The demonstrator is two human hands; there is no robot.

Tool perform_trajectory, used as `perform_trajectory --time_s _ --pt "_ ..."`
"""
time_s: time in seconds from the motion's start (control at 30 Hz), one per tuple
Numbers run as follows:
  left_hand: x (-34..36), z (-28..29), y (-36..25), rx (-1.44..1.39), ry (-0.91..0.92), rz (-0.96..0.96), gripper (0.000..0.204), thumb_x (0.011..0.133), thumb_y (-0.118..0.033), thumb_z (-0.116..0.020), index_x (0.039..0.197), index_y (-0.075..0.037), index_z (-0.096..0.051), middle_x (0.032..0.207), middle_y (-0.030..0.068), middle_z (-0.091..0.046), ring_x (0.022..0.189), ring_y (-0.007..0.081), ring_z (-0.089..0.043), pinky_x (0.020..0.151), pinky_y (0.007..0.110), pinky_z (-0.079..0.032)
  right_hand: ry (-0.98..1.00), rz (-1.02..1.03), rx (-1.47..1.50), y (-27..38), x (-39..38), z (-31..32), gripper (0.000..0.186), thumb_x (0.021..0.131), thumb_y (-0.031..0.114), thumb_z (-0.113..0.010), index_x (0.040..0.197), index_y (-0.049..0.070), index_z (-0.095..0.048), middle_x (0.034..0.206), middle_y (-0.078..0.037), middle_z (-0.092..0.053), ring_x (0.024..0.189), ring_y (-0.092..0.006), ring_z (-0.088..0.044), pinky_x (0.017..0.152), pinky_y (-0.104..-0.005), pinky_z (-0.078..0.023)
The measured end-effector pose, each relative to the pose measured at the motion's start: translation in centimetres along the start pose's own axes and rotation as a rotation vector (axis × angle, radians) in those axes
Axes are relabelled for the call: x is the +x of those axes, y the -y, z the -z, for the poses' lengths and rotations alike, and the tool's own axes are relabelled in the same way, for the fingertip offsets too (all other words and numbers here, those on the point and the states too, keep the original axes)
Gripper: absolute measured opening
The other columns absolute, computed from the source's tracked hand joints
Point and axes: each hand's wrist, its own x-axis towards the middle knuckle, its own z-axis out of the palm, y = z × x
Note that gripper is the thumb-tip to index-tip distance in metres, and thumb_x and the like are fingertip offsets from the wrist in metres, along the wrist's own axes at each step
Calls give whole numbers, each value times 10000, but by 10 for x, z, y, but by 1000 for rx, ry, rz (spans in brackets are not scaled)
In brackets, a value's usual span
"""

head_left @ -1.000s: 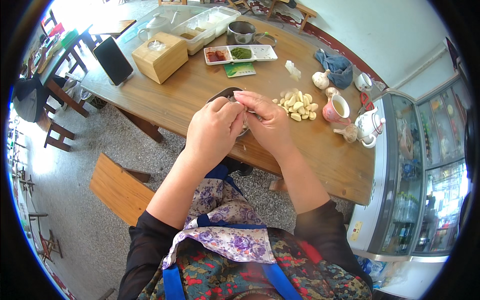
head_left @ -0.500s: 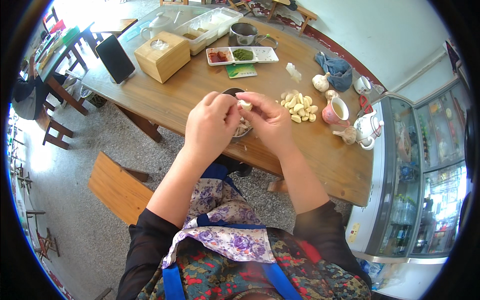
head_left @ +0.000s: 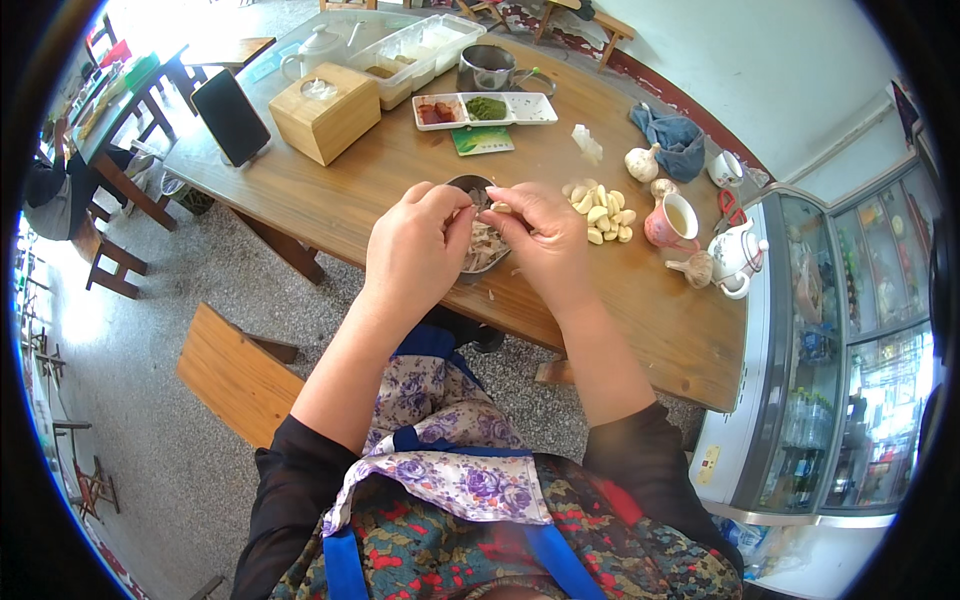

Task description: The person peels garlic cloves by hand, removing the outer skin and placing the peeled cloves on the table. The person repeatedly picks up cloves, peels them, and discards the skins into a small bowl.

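Note:
Over a metal bowl of papery garlic skins, my left hand is closed with fingertips pinched; what they hold is too small to make out. Just beside it my right hand pinches a pale garlic clove between thumb and fingers. A pile of peeled cloves lies just right of the bowl. Whole garlic bulbs lie farther right, around a pink cup of liquid and near a white teapot.
A sauce tray, wooden box, propped phone, plastic container, metal mug, blue cloth and red scissors share the table. A glass-door cooler stands right; a seated person is at the far-left table.
My hands have drawn apart slightly, the left moving a little leftward and the right rightward, showing more of the bowl's skins. A clove appeared in my right fingertips.

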Motion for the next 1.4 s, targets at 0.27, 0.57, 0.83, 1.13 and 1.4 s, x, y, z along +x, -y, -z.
perform_trajectory --time_s 0.27,0.57,0.83,1.13,1.4 --pt "1 0 -14 -149 59 22 134 860 -58 -727 985 -9 -728 866 124 -656 704 221 -659 655 332 -545 2 199 -255 -5 0 -3 324 865 -29 -725 1183 32 -709 1060 -130 -668 889 -252 -685 741 -329 -573" --pt "-2 2 -4 -22 87 -177 110 824 -39 -719 933 -35 -735 811 115 -648 698 288 -645 637 363 -527 4 314 -360 -7 1 -4 324 847 -9 -743 1164 59 -727 1014 -100 -671 840 -263 -673 692 -341 -552" --pt "-2 -8 -2 -28 -38 -131 55 820 -51 -698 866 -49 -669 809 115 -639 736 320 -646 656 406 -538 19 269 -284 -4 2 -3 296 861 -4 -734 1150 63 -733 1018 -98 -681 827 -234 -671 686 -318 -546" --pt "-1 -2 12 -25 -87 38 68 853 -27 -683 919 -13 -674 867 125 -666 719 242 -664 684 334 -540 -66 -267 605 -2 7 12 176 994 25 -606 1170 15 -622 1043 -113 -728 759 -111 -649 666 -251 -537" --pt "-1 4 1 -15 47 52 114 896 -68 -671 977 12 -686 919 146 -676 758 251 -680 694 336 -539 -97 -260 583 -4 6 13 132 979 63 -657 1107 30 -665 977 -65 -718 778 -90 -625 693 -226 -508"
